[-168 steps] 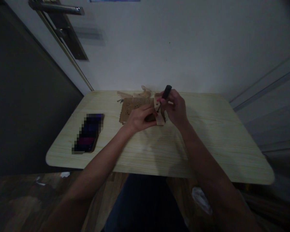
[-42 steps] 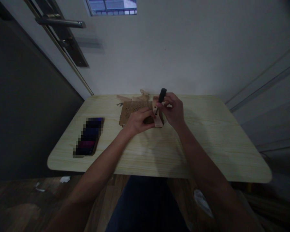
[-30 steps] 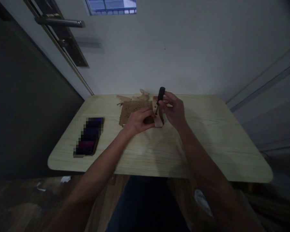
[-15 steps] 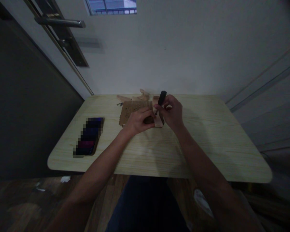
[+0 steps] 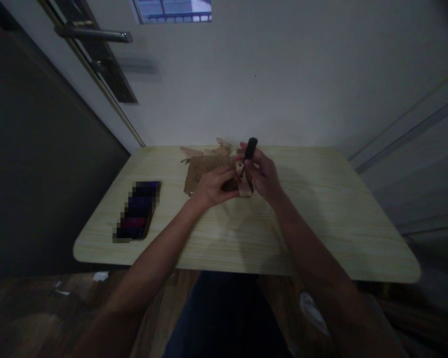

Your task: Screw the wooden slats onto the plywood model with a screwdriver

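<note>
Set in a dim room, at a pale table (image 5: 339,214), with a white door (image 5: 313,74) beyond the fingers. Pinches a driver (image 5: 251,147) between thumb and fingers of the right hand (image 5: 265,178), with its shaft slanting down to a tan strip (image 5: 245,188). Locates the strip just below the right fingers, across the right end of some cardboard (image 5: 196,175). Rests the left hand (image 5: 215,185) over the cardboard, fingers bent, thumb parted from index, both tips at the strip; cannot tell whether gripping or only bracing.

Judged mid-step: tool brought to the strip, support in place. Judged outstanding: completion at the tip, with the driver not yet clear. Cannot confirm depth, nor any screw beneath. Shows a dark hole (image 5: 240,164) just beyond the tip; cannot tell whether filled.

Noted beyond the left fingers: loose scraps (image 5: 223,148), and dark bits (image 5: 187,160) by the cardboard's far corner, too small to identify. Noted well left of the left fingers: a phone (image 5: 137,211), screen pixelated. Sees nothing blocking the driver; finds the tip partly masked by the fingers, in poor light.
</note>
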Tool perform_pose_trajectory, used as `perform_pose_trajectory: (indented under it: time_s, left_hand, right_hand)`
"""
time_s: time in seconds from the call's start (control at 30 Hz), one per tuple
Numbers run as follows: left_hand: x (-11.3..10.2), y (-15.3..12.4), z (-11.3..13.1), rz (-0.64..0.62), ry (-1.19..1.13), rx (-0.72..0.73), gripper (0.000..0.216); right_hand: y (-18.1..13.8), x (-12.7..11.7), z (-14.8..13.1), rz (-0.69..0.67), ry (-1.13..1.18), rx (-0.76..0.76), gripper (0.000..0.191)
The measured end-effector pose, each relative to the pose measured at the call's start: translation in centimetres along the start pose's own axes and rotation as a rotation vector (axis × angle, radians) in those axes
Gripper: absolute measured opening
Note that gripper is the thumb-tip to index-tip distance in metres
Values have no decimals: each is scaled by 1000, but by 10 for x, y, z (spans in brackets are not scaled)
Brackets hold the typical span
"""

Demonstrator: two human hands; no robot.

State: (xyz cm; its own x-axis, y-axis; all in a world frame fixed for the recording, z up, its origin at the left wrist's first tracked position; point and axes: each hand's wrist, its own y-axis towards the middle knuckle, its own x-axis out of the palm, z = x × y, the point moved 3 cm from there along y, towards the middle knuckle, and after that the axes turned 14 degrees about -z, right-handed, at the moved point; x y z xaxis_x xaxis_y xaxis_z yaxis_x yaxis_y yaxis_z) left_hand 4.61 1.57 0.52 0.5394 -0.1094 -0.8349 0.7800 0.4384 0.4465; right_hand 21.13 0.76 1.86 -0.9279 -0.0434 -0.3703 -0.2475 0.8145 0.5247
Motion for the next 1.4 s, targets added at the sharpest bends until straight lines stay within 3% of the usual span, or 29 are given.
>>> perform_pose_trajectory:
  time_s: [0.23,0.37,0.53,0.77,0.97,1.17,1.4]
  left_hand:
    - [0,0,-1,3,4,-3,31]
    - [1,-1,-1,-14,3,-17,31]
    - [2,-1,-2,3,-10,-6,31]
    - [0,0,-1,-23,-6,-20,29]
    - [2,0,-2,-24,-5,-30,30]
    - [1,-1,-1,-15,6,-13,33]
    - [0,-1,-1,-6,-10,-13,35]
  right_hand:
    - [2,-2,3,-2,-6,11,51]
    - [3,-6,-1,66,-70,114,48]
    - [2,-5,-5,151,-97,127,39]
    - [1,-2,-1,157,-48,128,54]
    - [-1,-2,1,79,-8,60,73]
    - [-1,-2,-1,54,18,80,52]
    - [-2,-2,3,124,16,106,51]
